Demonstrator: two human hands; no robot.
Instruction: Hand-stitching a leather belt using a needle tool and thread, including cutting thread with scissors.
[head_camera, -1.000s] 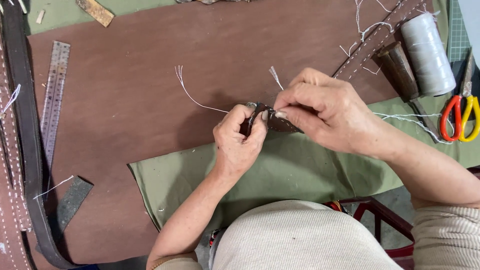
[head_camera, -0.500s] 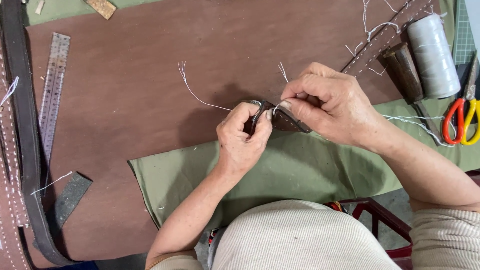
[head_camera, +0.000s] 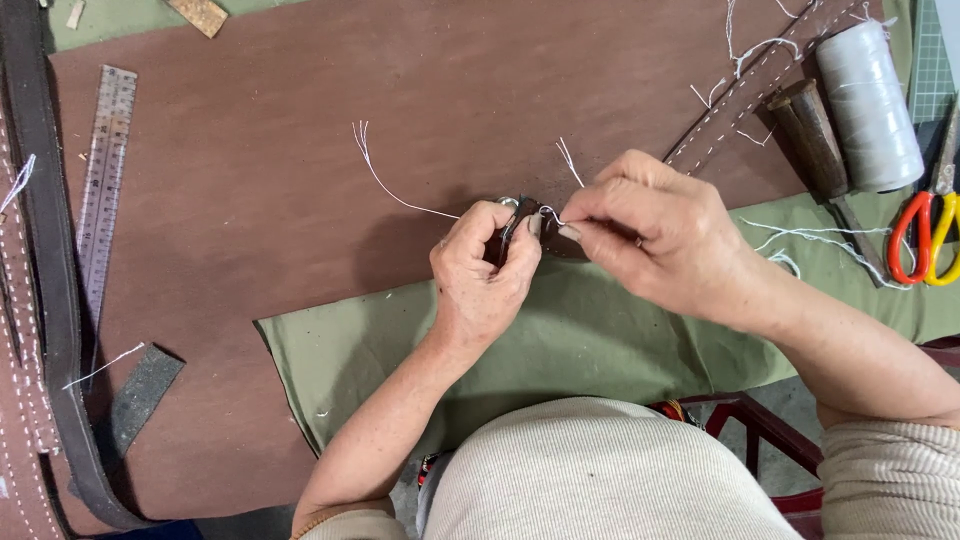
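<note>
A big sheet of brown leather (head_camera: 300, 200) covers most of the table, running from the far edge down to the near left. An olive green cloth (head_camera: 600, 350) lies over its near right part, under both forearms. Along the left edge a long dark strap (head_camera: 45, 250) runs near to far, with a stitched brown strap (head_camera: 15, 400) beside it at the very edge. A metal ruler (head_camera: 103, 190) lies on the leather just right of the dark strap.

At the far right stands a spool of white thread (head_camera: 870, 105), with a dark wooden-handled tool (head_camera: 812, 140) just left of it and a stitched leather strip (head_camera: 745, 90) running diagonally beside that. Scissors with red and yellow handles (head_camera: 925, 235) lie at the right edge.

The left hand (head_camera: 485, 280) is in the middle, fingers closed in a pinch around a small dark leather piece (head_camera: 510, 232), which is held just above the sheet near the cloth's far edge. The right hand (head_camera: 660, 235) meets it from the right, thumb and forefinger pinched shut on white thread (head_camera: 400, 195) at the piece. One loose end trails left across the leather; a short end sticks up beside the right hand
</note>
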